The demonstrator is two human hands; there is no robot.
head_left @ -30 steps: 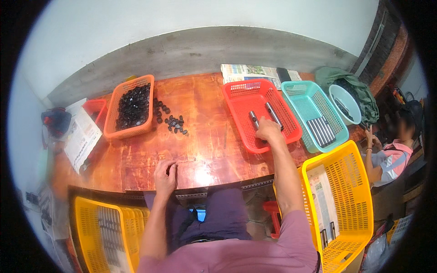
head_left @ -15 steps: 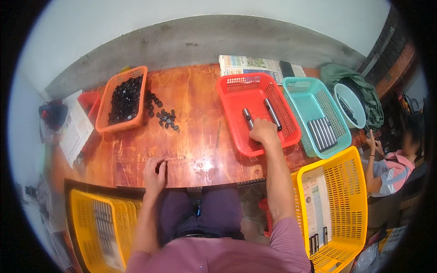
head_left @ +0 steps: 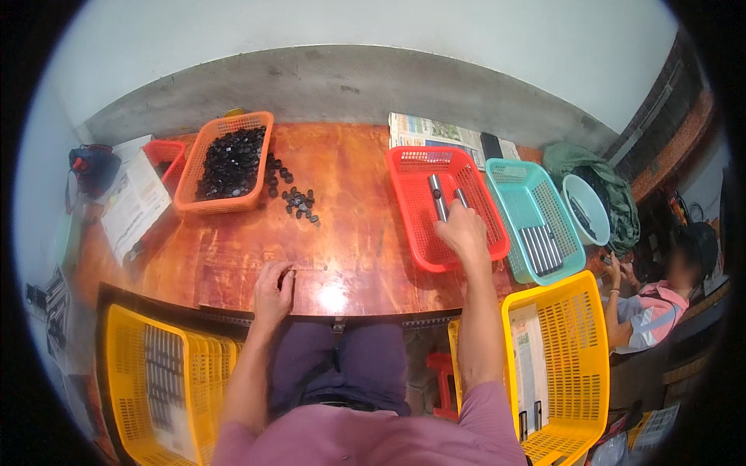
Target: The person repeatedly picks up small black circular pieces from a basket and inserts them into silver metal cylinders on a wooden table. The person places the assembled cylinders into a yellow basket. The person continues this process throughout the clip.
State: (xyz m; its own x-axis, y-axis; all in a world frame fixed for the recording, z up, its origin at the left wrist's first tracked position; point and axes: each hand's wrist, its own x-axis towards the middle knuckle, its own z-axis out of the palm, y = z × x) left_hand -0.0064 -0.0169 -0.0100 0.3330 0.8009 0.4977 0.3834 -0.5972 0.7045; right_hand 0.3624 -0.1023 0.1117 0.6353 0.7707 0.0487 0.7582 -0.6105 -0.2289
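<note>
My right hand [head_left: 465, 231] reaches into the red plastic basket [head_left: 404, 237], its fingers closed around the near end of a shiny metal tube [head_left: 461, 197]. Just left of that hand, a second metal tube [head_left: 437, 197] with a dark hole near its top lies loose in the same basket. By the table's near edge rests my left hand [head_left: 273, 292], fingers curled in and thumb against them. Whether it holds something small is hidden. Beyond it lies a scatter of small black caps [head_left: 299, 205].
An orange basket [head_left: 180, 190] of black pieces stands far left. Right of the red basket are a teal basket [head_left: 509, 203] with several tubes and a pale bowl [head_left: 571, 186]. Yellow crates [head_left: 594, 357] flank me at both sides. A person [head_left: 653, 311] sits at right.
My right hand has shifted slightly right within the red basket, and the gripped tube now lies right of the loose one. My left hand stays by the table edge. The whole view has tilted slightly.
</note>
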